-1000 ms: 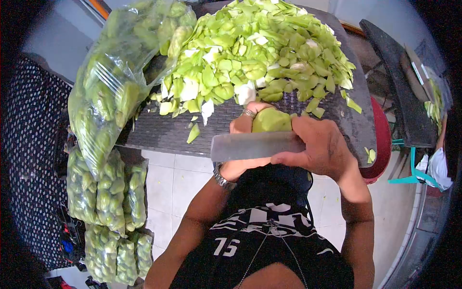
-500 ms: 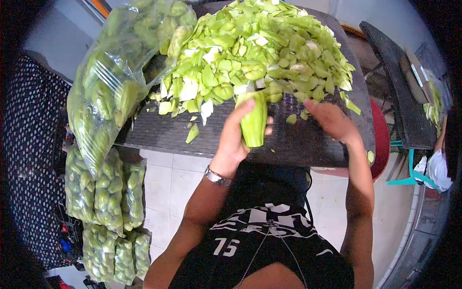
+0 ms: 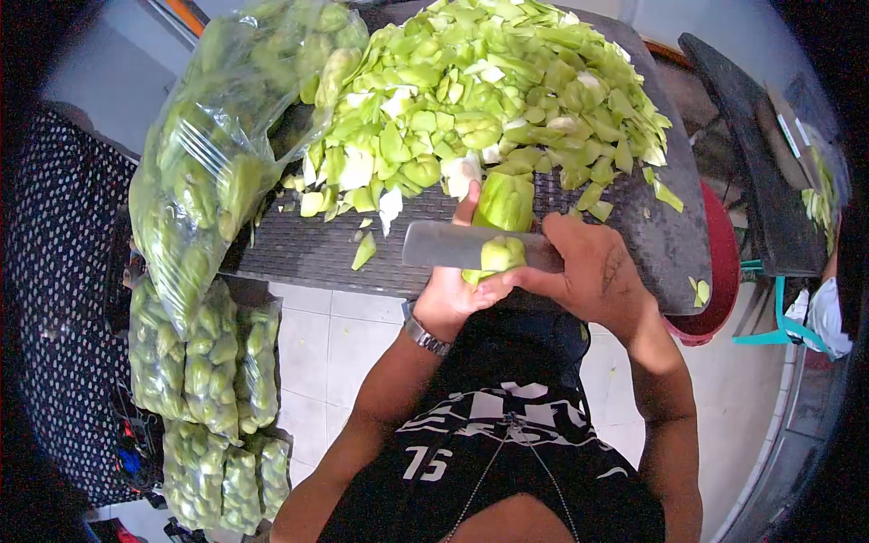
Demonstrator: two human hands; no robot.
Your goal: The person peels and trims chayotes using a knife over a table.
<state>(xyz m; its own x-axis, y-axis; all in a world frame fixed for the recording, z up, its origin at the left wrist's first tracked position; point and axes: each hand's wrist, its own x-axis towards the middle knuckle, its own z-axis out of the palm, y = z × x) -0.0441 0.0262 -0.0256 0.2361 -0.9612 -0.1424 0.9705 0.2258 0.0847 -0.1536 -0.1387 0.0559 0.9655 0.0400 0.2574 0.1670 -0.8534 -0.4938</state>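
A pale green chayote (image 3: 503,201) is held in my left hand (image 3: 453,291), its fingers wrapped round the underside. My right hand (image 3: 593,271) is closed on a wide-bladed knife (image 3: 444,245), whose blade lies crosswise over the chayote and points left. A cut piece (image 3: 502,254) rests against the blade near my right thumb. Just beyond my hands, a large heap of green slices (image 3: 471,100) covers much of the dark woven table (image 3: 308,244).
A big clear bag of whole chayotes (image 3: 199,172) leans over the table's left edge. Several filled bags (image 3: 208,362) stand below it. At the right are a red tub (image 3: 715,271), a dark table (image 3: 751,172) and a turquoise stool (image 3: 778,317).
Half a second ago my hands were apart, with the chayote upright in my left hand. Now my right hand is back beside it, and the blade shows with a cut piece against it.
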